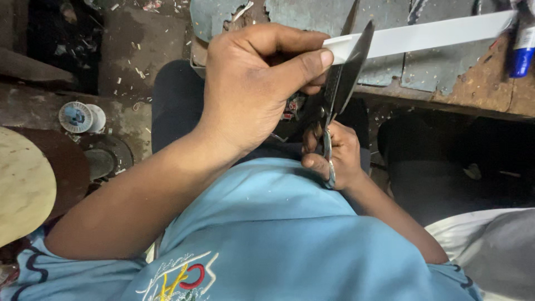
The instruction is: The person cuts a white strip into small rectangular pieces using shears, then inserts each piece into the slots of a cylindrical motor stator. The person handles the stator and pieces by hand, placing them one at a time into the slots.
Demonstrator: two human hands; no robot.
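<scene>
While the left hand [256,83] pinches the near end of a long flat white strip [423,36] to steady it, the right hand [337,156] grips large steel shears [345,78], blades parted astride the strip above a worn bench [473,83].

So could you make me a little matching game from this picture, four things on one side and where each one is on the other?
Things:
1. white strip
2. scissors
3. blue-capped tube
4. thread spool

Places:
A. on the floor at the far left
B. gripped at the handles by the right hand
C. pinched at its end by the left hand
D. at the right edge, on the worn bench

Pairs: 1-C, 2-B, 3-D, 4-A
</scene>
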